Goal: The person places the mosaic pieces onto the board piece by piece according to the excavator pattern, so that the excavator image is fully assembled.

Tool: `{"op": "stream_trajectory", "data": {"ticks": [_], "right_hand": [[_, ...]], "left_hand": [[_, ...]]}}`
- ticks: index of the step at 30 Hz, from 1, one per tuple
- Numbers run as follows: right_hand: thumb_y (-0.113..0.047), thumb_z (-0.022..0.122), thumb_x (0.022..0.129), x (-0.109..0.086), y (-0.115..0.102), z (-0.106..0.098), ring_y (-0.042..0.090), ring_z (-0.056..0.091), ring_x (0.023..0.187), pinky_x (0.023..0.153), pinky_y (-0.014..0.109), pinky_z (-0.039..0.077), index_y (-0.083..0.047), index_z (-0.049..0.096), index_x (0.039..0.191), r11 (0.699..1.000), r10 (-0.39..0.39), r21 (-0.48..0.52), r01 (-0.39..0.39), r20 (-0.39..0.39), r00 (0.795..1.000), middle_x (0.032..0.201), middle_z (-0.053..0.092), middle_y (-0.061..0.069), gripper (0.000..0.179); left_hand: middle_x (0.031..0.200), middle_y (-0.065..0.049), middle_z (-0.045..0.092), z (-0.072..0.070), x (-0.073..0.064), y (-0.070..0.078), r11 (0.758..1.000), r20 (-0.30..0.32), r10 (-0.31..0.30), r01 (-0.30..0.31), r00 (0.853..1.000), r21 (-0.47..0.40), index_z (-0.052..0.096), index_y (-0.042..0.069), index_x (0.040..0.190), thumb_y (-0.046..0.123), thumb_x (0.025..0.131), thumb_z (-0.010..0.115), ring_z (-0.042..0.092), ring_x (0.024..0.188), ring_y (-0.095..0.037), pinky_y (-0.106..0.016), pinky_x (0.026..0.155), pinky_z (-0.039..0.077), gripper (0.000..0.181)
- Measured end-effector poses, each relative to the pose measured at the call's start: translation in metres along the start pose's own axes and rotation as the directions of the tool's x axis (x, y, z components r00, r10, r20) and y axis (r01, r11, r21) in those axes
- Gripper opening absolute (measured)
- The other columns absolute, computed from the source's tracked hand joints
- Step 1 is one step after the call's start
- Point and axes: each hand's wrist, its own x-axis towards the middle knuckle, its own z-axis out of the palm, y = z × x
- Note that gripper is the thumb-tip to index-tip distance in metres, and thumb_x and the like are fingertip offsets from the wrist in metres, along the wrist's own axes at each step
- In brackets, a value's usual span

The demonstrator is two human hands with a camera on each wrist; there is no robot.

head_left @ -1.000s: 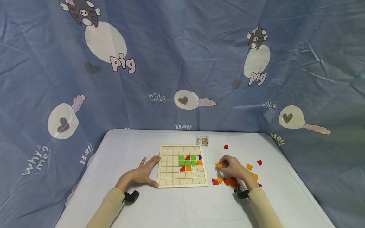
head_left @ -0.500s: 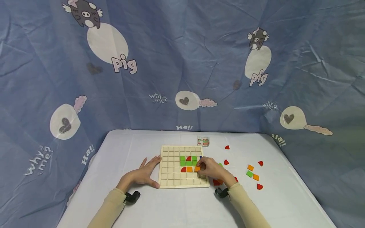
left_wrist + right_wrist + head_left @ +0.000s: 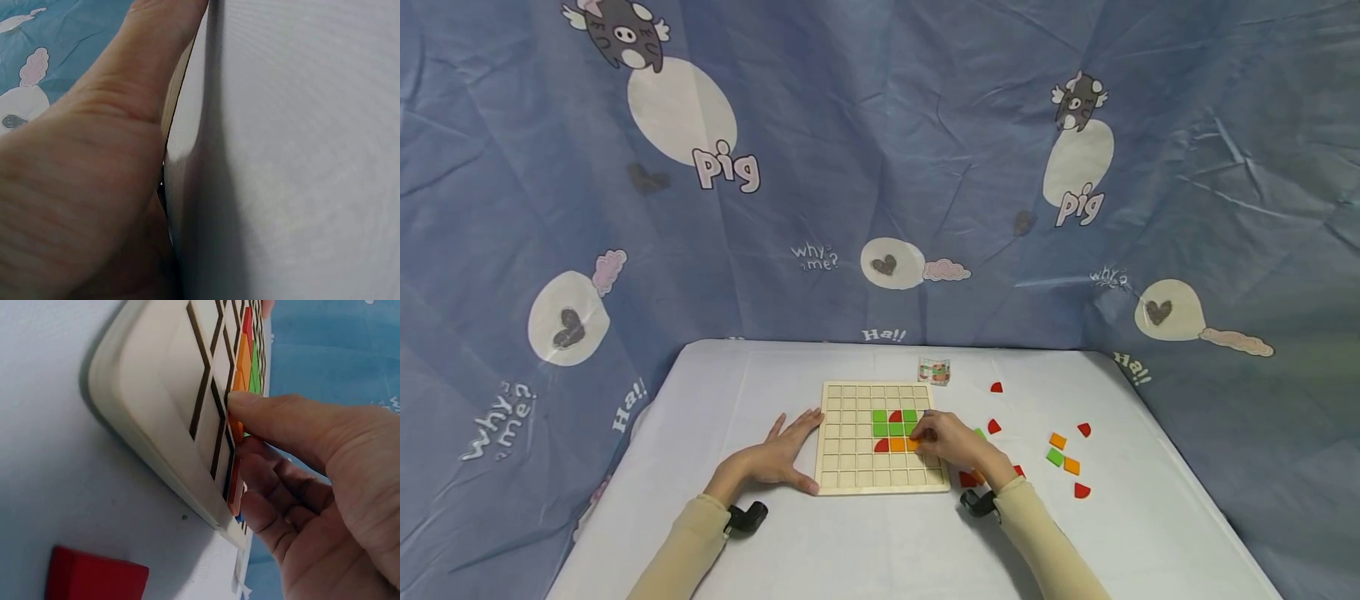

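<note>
The person's left hand (image 3: 778,454) lies with its fingers spread and thumb apart, fingertips and thumb at the left edge of a pale gridded board (image 3: 850,462). The right hand (image 3: 946,437) is over the board's right part, thumb and curled fingers pinching an orange square (image 3: 236,427). That square is at its cell, next to a second orange square (image 3: 897,445); whether it sits fully down cannot be told.

Left of these, in the same row, is a red quarter-round (image 3: 882,446). Just beyond runs a row with green squares (image 3: 896,429), and beyond that two more green squares with a red piece (image 3: 895,416) between them. A blue piece (image 3: 240,518) shows by the right hand's fingers.

Right of the board, loose tiles lie scattered on the white table (image 3: 820,550): red pieces (image 3: 1084,430), orange squares (image 3: 1072,467) and a green square (image 3: 1056,457). A small picture card (image 3: 934,372) lies past the board's far edge. Behind the table hangs a blue printed cloth (image 3: 820,183).
</note>
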Motion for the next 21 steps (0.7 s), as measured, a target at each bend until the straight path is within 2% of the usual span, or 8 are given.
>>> {"op": "stream_trajectory", "data": {"ticks": [6, 10, 13, 17, 21], "right_hand": [[-0.016, 0.075, 0.085, -0.0003, -0.0037, 0.0005, 0.01, 0.06, 0.091, 0.083, 0.028, 0.054, -0.013, 0.074, 0.098, 1.0, 0.028, -0.006, -0.028, -0.003, 1.0, 0.095, 0.065, -0.007, 0.014], [-0.014, 0.075, 0.084, -0.0003, -0.0063, 0.0006, 0.022, 0.061, 0.11, 0.096, 0.036, 0.053, -0.011, 0.074, 0.099, 0.999, 0.049, -0.013, -0.05, -0.014, 0.999, 0.097, 0.068, -0.004, 0.015], [-0.014, 0.076, 0.083, 0.0002, -0.0063, 0.0014, 0.024, 0.063, 0.107, 0.092, 0.036, 0.055, -0.011, 0.074, 0.099, 0.998, 0.068, -0.002, -0.068, -0.02, 0.997, 0.096, 0.067, -0.003, 0.016], [-0.017, 0.077, 0.082, -0.0005, -0.0056, 0.0027, 0.009, 0.057, 0.082, 0.072, 0.021, 0.053, -0.012, 0.073, 0.099, 0.996, 0.092, 0.02, -0.092, -0.026, 0.995, 0.094, 0.064, -0.005, 0.018], [-0.02, 0.077, 0.083, -0.0048, -0.0023, 0.0024, 0.004, 0.055, 0.081, 0.07, 0.017, 0.05, -0.013, 0.073, 0.101, 0.996, 0.078, 0.047, -0.075, -0.052, 0.996, 0.094, 0.064, -0.006, 0.02]], "left_hand": [[0.163, -0.014, 0.008, -0.0005, -0.0008, 0.0018, 1.0, 0.0, -0.004, 0.004, 1.0, -0.003, 0.009, 0.004, 0.155, 0.065, 0.065, 0.077, 0.005, 0.151, -0.032, -0.06, 0.118, -0.007, 0.128], [0.163, -0.014, 0.008, -0.0012, -0.0007, 0.0028, 1.0, -0.001, -0.005, 0.005, 1.0, -0.005, 0.009, 0.004, 0.155, 0.065, 0.065, 0.077, 0.005, 0.151, -0.033, -0.06, 0.118, -0.007, 0.128], [0.163, -0.015, 0.008, -0.0011, -0.0001, 0.0021, 1.0, -0.002, -0.006, 0.006, 1.0, -0.006, 0.009, 0.003, 0.155, 0.065, 0.065, 0.078, 0.005, 0.151, -0.033, -0.061, 0.118, -0.007, 0.129], [0.163, -0.014, 0.008, -0.0002, 0.0009, 0.0012, 1.0, -0.005, -0.014, 0.014, 1.0, -0.006, 0.01, 0.004, 0.155, 0.066, 0.063, 0.078, 0.005, 0.151, -0.033, -0.06, 0.118, -0.007, 0.13], [0.163, -0.013, 0.009, 0.0011, 0.0017, 0.0011, 1.0, -0.005, -0.021, 0.021, 1.0, -0.005, 0.01, 0.004, 0.155, 0.067, 0.063, 0.077, 0.005, 0.151, -0.032, -0.06, 0.119, -0.007, 0.131]]}}
